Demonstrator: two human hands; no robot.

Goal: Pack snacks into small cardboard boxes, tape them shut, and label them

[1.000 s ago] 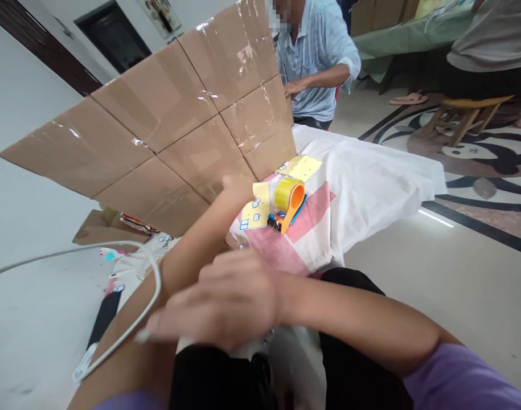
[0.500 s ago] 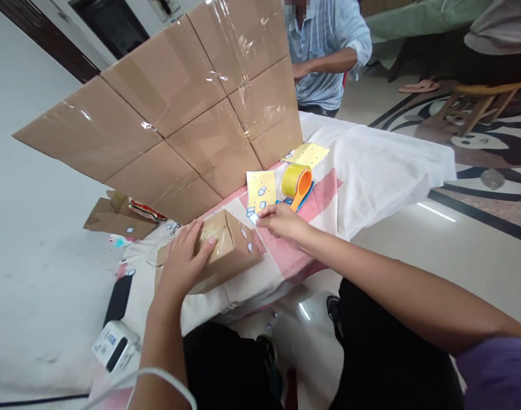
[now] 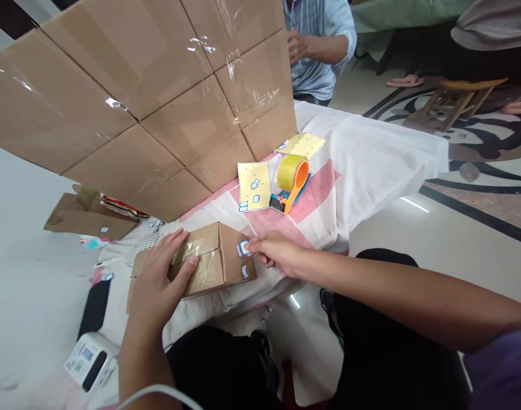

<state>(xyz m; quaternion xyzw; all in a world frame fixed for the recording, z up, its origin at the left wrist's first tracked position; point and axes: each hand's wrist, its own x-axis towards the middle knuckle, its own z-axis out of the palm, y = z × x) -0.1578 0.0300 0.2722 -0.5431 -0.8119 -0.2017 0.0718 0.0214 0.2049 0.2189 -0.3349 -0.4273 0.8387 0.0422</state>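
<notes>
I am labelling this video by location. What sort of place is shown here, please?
Probably an informal packing workspace in a house or hall: a cloth-covered table carries a small taped carton, sticker sheets and a tape dispenser, a stack of sealed cartons stands behind, and the floor is patterned.

Bright, even indoor light with soft shadows, sharp glare streaks on the taped cardboard panel [image 3: 149,97] and glossy floor [image 3: 414,204], wide-angle bending at the edges, and slight softness throughout.

Left hand [image 3: 158,279] and right hand [image 3: 275,253]: bare, no rings or wristbands. Forearms bare. Purple sleeve [image 3: 499,373] at lower right of frame. Black trousers [image 3: 226,370] along lower centre.
</notes>
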